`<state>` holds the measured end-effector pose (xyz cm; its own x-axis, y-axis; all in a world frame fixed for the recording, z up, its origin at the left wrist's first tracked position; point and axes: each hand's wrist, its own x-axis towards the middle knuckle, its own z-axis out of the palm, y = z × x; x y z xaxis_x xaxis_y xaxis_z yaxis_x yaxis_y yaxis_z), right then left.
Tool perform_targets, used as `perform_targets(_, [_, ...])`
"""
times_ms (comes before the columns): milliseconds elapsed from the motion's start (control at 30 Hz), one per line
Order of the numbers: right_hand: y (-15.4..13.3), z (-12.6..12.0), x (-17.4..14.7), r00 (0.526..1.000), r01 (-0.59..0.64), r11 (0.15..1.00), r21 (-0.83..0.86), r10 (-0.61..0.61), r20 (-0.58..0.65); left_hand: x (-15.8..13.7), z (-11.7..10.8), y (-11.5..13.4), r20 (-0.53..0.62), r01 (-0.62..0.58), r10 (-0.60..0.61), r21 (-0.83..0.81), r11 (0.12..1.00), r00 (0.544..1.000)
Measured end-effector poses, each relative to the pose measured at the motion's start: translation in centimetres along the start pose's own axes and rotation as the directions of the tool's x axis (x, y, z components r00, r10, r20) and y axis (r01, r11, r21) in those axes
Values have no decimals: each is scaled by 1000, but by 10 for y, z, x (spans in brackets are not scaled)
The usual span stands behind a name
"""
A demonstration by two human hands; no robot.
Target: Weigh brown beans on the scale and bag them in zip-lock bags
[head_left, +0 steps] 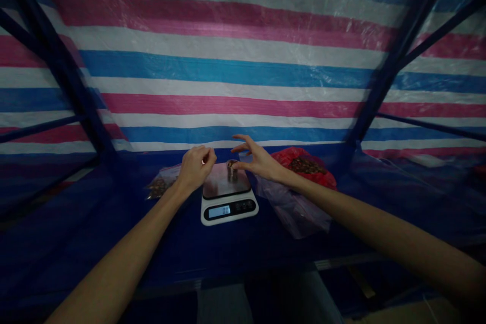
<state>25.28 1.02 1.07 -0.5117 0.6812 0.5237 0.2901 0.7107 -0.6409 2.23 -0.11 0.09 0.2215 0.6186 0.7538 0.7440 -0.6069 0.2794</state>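
A white kitchen scale (230,214) with a shiny metal top stands in the middle of the blue shelf; its display looks like 0.0. Toward the back of its plate is a small metal cup (232,171). My right hand (256,158) is beside this cup, fingers spread; the thumb is at the cup's rim, and I cannot tell if it touches. Over the plate's left edge my left hand (196,166) is closed, its fingers curled in; what they hold, if anything, is hidden. A clear bag of small brown pieces (161,185) lies left of that hand.
Right of the scale, a red plastic bag (326,174) sits open with small brown pieces inside. Clear plastic bags (299,215) lie in front of it. Blue metal posts (379,76) rise at both sides, and a striped plastic sheet (235,71) hangs behind.
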Motion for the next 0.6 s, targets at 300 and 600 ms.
perform_targets(300, [14, -43, -49, 991, -81, 992, -98, 69, -118, -1, 5, 7, -10, -53, 52, -76, 996, 999])
perform_targets(600, [22, -57, -59, 996, -30, 974, -223, 49, 80, -4, 5, 14, -79, -186, 186, 2, 983, 979])
